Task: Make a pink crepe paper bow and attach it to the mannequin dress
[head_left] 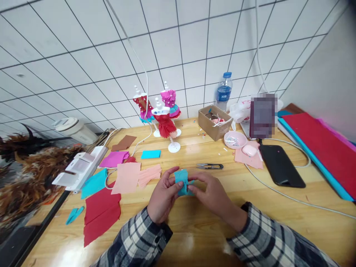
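Note:
A small piece of turquoise crepe paper [182,177] is held up between both hands over the front middle of the table. My left hand [166,193] pinches it from the left, thumb on the near face. From the right, my right hand [210,192] grips its lower right edge between thumb and fingers. Just beyond the hands lies a pair of black-handled thread snips [210,166]. Left of them are a gathered peach paper strip [149,175] and a flat peach sheet [126,178]. Three mini dress forms, one in a red paper dress [164,124], stand behind.
Red [102,215], magenta [114,159] and brown [124,142] paper pieces lie at left near a white power strip [86,168]. At right are a cardboard box [214,128], pink bowl [236,140], water bottle [224,91], black phone [282,165] and a cable [294,198].

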